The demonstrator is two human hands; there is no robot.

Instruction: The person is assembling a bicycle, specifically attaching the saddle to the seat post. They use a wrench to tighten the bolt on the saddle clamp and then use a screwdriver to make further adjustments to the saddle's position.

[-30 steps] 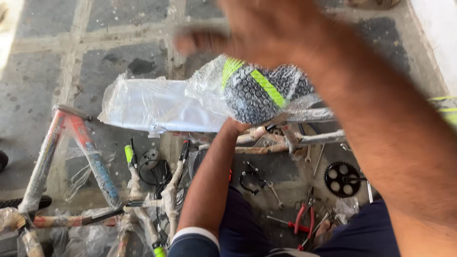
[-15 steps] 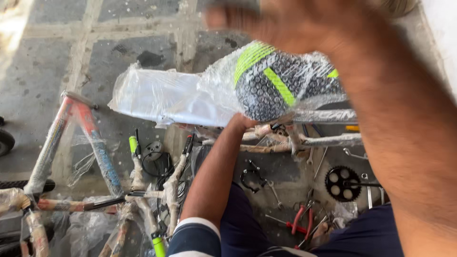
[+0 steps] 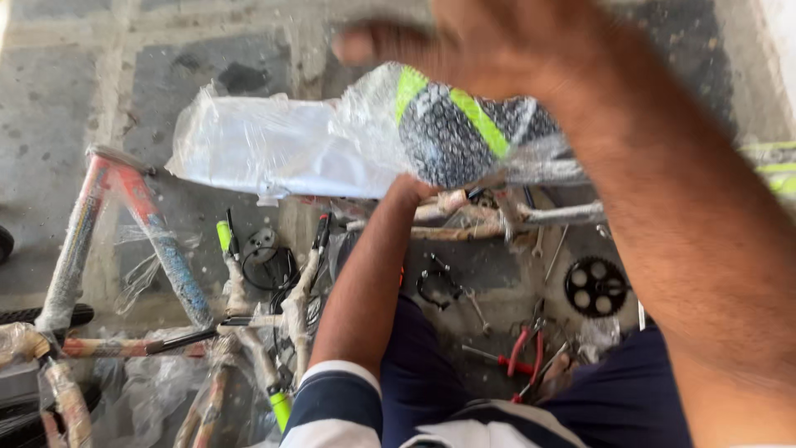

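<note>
A bicycle saddle (image 3: 456,133), black-patterned with lime-green stripes, sits in clear plastic wrap (image 3: 257,149) that trails off to the left. My left hand (image 3: 410,192) reaches up from below and holds the saddle's underside, its fingers hidden behind it. My right hand (image 3: 506,41) hovers blurred, close to the camera, just above the saddle. Its thumb sticks out to the left and nothing shows in it. My right forearm (image 3: 688,249) crosses the right side of the view.
A wrapped red-and-blue bicycle frame (image 3: 124,241) lies on the stone floor at left, with handlebars and green grips (image 3: 224,236) beside it. A black chainring (image 3: 595,286), red-handled pliers (image 3: 522,353), spanners and wrapped tubes (image 3: 497,216) lie near my knees.
My right hand has shifted slightly above the saddle while staying blurred. My left hand keeps its hold under the saddle. The view has drifted a little.
</note>
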